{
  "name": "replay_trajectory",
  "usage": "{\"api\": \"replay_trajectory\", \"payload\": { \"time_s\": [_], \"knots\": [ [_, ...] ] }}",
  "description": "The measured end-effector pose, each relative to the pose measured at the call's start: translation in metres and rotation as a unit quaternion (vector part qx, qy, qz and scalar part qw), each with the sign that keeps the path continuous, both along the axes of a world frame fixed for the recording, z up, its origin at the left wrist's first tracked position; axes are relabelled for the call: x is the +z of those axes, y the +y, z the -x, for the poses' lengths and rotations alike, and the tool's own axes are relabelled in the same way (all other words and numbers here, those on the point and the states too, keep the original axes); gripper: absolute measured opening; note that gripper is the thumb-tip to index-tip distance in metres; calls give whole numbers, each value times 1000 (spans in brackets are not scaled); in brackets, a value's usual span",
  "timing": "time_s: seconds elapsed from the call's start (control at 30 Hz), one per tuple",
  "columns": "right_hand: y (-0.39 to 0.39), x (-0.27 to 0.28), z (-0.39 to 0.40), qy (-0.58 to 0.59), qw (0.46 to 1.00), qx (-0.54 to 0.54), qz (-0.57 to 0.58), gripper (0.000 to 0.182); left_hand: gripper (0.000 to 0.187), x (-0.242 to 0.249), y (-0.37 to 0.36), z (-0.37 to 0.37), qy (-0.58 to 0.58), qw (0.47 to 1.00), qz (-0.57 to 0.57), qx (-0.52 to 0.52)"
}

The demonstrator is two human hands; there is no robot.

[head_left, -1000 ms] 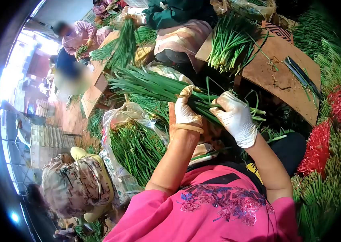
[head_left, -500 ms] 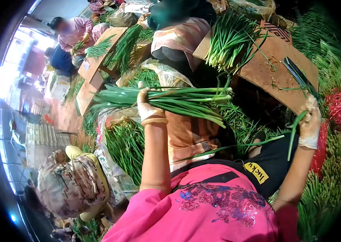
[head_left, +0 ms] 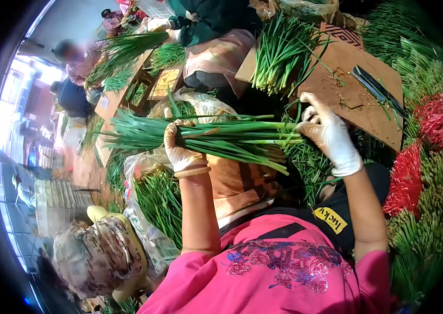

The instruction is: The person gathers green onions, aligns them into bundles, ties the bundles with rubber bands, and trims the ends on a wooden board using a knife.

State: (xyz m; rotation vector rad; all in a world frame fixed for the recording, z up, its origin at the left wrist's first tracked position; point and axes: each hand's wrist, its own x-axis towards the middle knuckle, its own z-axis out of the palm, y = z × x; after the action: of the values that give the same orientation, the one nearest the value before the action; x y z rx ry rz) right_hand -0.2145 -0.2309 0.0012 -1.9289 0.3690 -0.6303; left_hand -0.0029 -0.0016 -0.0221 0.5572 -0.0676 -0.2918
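Observation:
My left hand [head_left: 180,144], in a pale glove, is wrapped round a bunch of long green stalks [head_left: 232,133] held level over my lap. The leafy ends point left and the pale ends right. At the pale ends is my right hand [head_left: 329,136], also gloved, with its fingers curled close to the stalk tips. Whether its fingertips pinch a stalk is too small to make out. A long dark blade-like tool [head_left: 376,89] lies on the brown board [head_left: 331,81] beyond my right hand.
Another green bunch [head_left: 279,55] rests on the board's left part. Red string bundles [head_left: 407,178] and piled stalks [head_left: 425,235] are at the right. An open bag of greens [head_left: 158,199] stands left of my lap. Co-workers sit ahead, and a person in a patterned head covering [head_left: 98,254] is at lower left.
My right hand has moved left from the board's edge to the bunch's pale ends. The loose stalks beside it are gone from there. The view has shifted slightly.

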Motion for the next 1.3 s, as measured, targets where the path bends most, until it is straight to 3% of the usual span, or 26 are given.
{"api": "replay_trajectory", "payload": {
  "time_s": [0.03,0.13,0.17,0.23,0.3,0.37,0.4,0.43,0.47,0.6,0.63,0.77,0.87,0.97,1.03,1.07,1.1,1.13,1.23,1.3],
  "knots": [
    [7,4,-7,16,996,-26,80,39,12,1,-4,3,4,1000,2,7],
    [17,-7,-15,-43,995,-19,88,11,9,0,-3,7,-53,996,-54,45],
    [13,-25,-14,-125,992,-10,23,14,9,-1,-1,4,-60,995,-62,52],
    [-12,-24,4,-126,978,-22,-163,14,9,-6,11,-7,-15,997,-52,50],
    [-55,-42,28,-213,938,-61,-265,15,10,1,21,-7,-21,999,-29,3],
    [-93,-43,60,-250,875,-149,-387,7,9,-4,24,-15,-44,997,-4,67],
    [-94,-34,54,-142,965,-177,-135,8,9,-3,24,-14,-48,997,-5,64],
    [-93,-27,48,-23,972,-192,131,14,9,-4,21,-10,-52,997,-5,59],
    [-83,-24,48,-3,942,-211,260,30,9,-3,15,-7,-69,996,-17,52],
    [5,34,0,-37,980,-35,192,27,7,7,-11,23,-45,998,-24,-36],
    [23,35,-13,-71,946,-11,317,26,8,17,-20,36,-36,995,-2,-93],
    [65,19,-50,-16,878,73,473,20,13,1,-39,49,0,995,20,-97],
    [62,19,-56,-57,929,123,345,12,16,-2,-35,50,-26,988,-16,-153],
    [56,19,-57,-51,971,135,192,9,25,7,-37,58,72,989,-42,-120],
    [48,43,-52,0,992,124,25,7,52,10,-39,62,38,986,-41,-156],
    [42,51,-52,-10,982,142,-122,8,56,1,-36,59,17,982,-33,-183],
    [31,54,-51,-54,987,125,-86,7,59,-9,-33,55,-4,977,-26,-211],
    [20,65,-47,-43,962,129,-235,5,60,-12,-33,52,-4,976,-44,-214],
    [-22,83,-28,-130,945,93,-284,11,55,-17,-35,50,-49,975,-55,-209],
    [-48,87,-15,-273,915,37,-296,23,44,-17,-38,50,-20,983,-52,-178]
  ]
}}
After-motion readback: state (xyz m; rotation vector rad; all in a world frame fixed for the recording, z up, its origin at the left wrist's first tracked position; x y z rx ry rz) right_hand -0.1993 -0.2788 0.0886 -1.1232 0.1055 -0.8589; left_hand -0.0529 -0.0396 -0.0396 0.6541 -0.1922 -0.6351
